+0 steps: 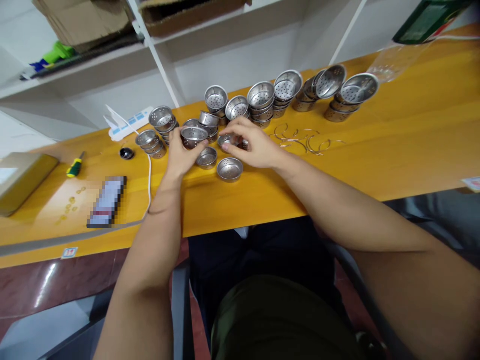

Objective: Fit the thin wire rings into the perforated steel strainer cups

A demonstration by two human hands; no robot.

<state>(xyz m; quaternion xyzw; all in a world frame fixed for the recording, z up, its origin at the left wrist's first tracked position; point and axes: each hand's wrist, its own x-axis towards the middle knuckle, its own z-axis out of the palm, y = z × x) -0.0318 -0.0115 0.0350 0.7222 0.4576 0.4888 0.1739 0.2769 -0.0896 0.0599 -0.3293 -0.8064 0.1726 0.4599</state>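
Note:
My left hand point(180, 154) curls its thumb and fingers around a perforated metal strainer cup point(194, 134) on the table. To its right, my right hand point(257, 144) grips a smaller strainer cup point(225, 142) between thumb and fingers, which partly cover it. Just in front of the hands, two shallow metal cups stand on the tabletop, a perforated cup point(207, 158) and a wider cup point(230, 170). Behind the hands, more strainer cups stand in stacks, among them a tall stack point(261, 102) and a tilted stack point(330, 82). Several thin bent wires point(309, 141) lie right of my right hand.
Left on the yellow table point(262, 200) are a phone point(108, 201), a screwdriver point(76, 166), a box point(24, 180), a small round black object point(126, 153) and a power strip point(131, 124) with a white cable. A bottle point(397, 60) stands at back right. White shelves rise behind.

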